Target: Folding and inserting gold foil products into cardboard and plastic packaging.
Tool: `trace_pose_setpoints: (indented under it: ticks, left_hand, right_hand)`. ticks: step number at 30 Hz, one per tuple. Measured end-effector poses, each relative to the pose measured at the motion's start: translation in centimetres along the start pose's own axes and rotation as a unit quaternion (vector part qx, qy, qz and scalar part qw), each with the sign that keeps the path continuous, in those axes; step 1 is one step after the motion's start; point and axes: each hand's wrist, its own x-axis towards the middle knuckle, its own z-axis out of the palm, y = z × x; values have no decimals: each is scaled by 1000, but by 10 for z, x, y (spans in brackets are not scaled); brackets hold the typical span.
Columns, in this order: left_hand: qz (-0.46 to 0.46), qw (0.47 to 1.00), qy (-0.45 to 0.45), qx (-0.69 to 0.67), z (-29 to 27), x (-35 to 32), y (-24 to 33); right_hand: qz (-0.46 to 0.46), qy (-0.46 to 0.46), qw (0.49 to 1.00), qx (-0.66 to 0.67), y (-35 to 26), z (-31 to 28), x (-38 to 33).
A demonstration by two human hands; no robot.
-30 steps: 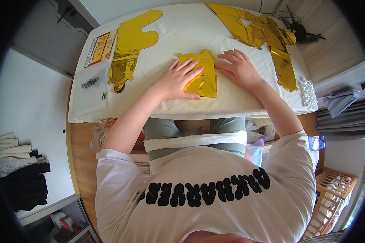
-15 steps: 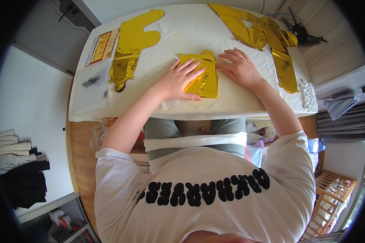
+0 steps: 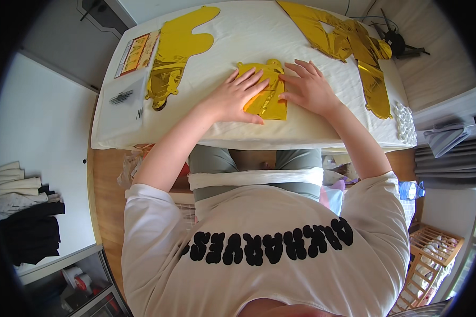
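Note:
A folded piece of shiny gold foil, looking like a flat foil balloon (image 3: 274,104), lies on the white-covered table in front of me. My left hand (image 3: 237,99) rests flat across its left part with fingers spread, hiding some of it. At its right edge my right hand (image 3: 313,91) lies palm down, fingers apart, the fingertips touching the foil or just beside it. Another flat gold foil balloon (image 3: 181,39) is spread out to the left. To the right lies a further gold foil balloon (image 3: 373,87), partly folded over itself at the far side.
At the table's left are a printed sheet (image 3: 137,53) and a clear bag (image 3: 124,105) with small dark pieces. A cluster of clear round things (image 3: 404,124) sits at the right edge. A black device with antennas (image 3: 396,39) stands at the far right corner.
Both hands stay on the folded foil, and the right fingers have come in slightly closer over its right edge. The whole view has shifted a little.

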Motion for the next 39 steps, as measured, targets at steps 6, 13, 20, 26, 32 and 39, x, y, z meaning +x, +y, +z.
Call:
trace_pose_setpoints:
  ticks: [6,13,20,26,32,39]
  left_hand:
    - [-1,981,91,-174,-3,-9,-13]
    - [67,994,40,-73,-18,-68,21]
    - [46,997,46,-52,-15,-107,63]
    - [58,987,132,65,-8,-92,66]
    - [64,993,88,40,3,-83,57]
    - [60,994,80,42,3,-83,60]
  right_hand:
    - [-40,62,995,66,-28,-8,-9]
    - [-101,-33,981,162,-43,-18,-49]
    - [-133,-13,980,144,-62,-18,-71]
    - [-149,62,977,140,-67,-3,-82]
    - [-158,63,974,146,-65,-1,-86]
    - [-213,159,962,57,-91,4,-85]
